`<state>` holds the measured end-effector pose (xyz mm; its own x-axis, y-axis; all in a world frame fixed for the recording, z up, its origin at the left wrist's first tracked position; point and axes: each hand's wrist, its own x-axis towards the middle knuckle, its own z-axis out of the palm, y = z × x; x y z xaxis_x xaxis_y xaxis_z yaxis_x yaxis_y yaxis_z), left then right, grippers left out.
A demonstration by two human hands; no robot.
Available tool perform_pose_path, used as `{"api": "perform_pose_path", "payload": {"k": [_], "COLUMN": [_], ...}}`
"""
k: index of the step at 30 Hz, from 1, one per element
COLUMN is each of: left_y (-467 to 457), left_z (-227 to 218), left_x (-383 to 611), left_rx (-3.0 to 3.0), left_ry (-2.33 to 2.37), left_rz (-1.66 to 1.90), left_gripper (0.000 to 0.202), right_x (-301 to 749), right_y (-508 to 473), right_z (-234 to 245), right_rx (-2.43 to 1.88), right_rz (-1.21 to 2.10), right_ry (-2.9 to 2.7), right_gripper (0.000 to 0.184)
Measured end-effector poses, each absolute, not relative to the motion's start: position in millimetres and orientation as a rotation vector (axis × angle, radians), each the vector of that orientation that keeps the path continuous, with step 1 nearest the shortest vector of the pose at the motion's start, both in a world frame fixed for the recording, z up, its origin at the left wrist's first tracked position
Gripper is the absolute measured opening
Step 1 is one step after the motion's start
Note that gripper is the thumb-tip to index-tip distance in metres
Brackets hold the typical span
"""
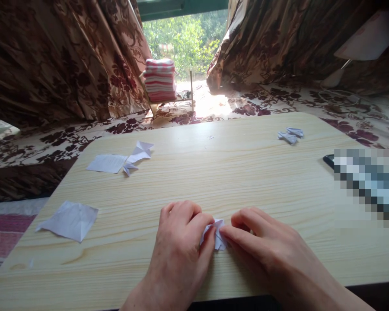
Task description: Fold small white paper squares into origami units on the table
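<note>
Near the front of the light wooden table (pixel 142 272), a small folded piece of white paper (pixel 219 236) sits between my two hands. My left hand (pixel 184 242) pinches its left side between thumb and index finger. From the other side, my right hand (pixel 266 242) grips the paper's right edge, index finger at the top; its thumb is mostly hidden underneath. The creases show only in the gap between my fingers, and the rest of the paper is covered.
A creased paper sheet (pixel 71 220) lies at the left, with a flat paper (pixel 106 163) and folded pieces (pixel 140 152) beyond it. Small folded papers (pixel 290 135) lie at the back right. A dark-edged, pixelated object (pixel 366 183) is at the right edge.
</note>
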<state>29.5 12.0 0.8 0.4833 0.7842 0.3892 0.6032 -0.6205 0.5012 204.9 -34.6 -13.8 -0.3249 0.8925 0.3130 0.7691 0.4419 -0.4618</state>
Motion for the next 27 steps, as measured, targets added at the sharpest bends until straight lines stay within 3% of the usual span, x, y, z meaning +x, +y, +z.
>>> {"api": "perform_pose_path", "payload": {"k": [15, 27], "left_y": [19.0, 21.8], "left_z": [4.6, 7.1], "left_x": [29.0, 24.3], "left_rx": [2.671, 2.783], "left_ry": [1.093, 1.021], "left_rz": [0.797, 0.694], "left_gripper": [0.026, 0.024], "right_x": [208.5, 212.0], "right_y": [-37.1, -38.0], "right_z": [-9.8, -11.5], "right_rx": [-1.343, -1.338], "right_rz": [0.139, 0.157], "right_ry": [-2.326, -2.358], "right_gripper": [0.026, 0.023]}}
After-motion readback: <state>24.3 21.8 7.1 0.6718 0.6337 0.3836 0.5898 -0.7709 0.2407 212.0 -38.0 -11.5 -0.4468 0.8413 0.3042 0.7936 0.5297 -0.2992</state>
